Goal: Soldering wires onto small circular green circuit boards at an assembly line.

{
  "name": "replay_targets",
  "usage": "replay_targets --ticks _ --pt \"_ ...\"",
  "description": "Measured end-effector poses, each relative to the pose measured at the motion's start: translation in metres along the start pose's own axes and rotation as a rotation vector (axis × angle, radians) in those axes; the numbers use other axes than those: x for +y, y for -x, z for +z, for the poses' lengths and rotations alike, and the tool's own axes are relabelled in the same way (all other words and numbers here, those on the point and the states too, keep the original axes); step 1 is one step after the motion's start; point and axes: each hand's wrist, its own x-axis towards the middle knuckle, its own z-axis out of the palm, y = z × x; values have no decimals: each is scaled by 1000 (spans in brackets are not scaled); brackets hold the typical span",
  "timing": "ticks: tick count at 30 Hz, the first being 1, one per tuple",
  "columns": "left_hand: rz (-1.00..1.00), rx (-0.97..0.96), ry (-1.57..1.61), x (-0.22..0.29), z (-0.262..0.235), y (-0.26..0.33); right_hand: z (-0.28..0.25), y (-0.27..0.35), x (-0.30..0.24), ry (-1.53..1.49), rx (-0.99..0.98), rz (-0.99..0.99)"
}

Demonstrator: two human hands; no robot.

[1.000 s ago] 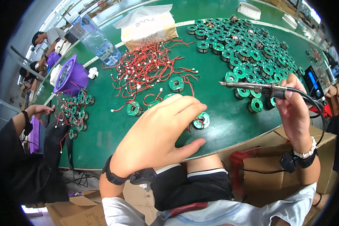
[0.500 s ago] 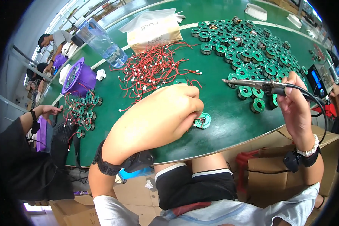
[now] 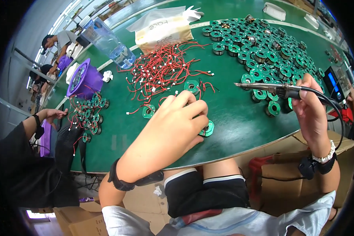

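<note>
My left hand (image 3: pixel 176 122) is bent over the bench, its fingers curled round a green ring-shaped circuit board (image 3: pixel 208 129) with a coil under it. The palm and fingers cover much of that board. Two similar boards lie close by: one board (image 3: pixel 191 86) just past the fingertips with red wires beside it, another board (image 3: pixel 148 111) left of the hand. In my right hand (image 3: pixel 308 104) is a soldering iron (image 3: pixel 277 88), held near its collar. Its tip points left, above the bench and apart from the left hand's board.
Red wires with white connectors (image 3: pixel 161 70) lie heaped ahead, before a paper-covered box (image 3: pixel 163 33). Many green coil boards (image 3: pixel 259 57) spread at far right, near a soldering station (image 3: pixel 332 84). Leftward are a clear bottle (image 3: pixel 108 43), purple fan-like housing (image 3: pixel 82 80), wired boards (image 3: pixel 91 114), and a co-worker's hand (image 3: pixel 55 114).
My left hand has shifted slightly nearer, its fingers rearranged over the board, which is now more covered. The two boards beyond and beside it show more. My right hand keeps the iron nearly still.
</note>
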Motion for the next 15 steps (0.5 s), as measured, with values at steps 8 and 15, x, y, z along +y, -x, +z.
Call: replay_targets --ticks 8,15 --pt "32 195 -40 4 24 0 0 1 -3 2 39 43" --pt "81 274 -26 3 37 -8 -6 -1 -5 16 75 16"
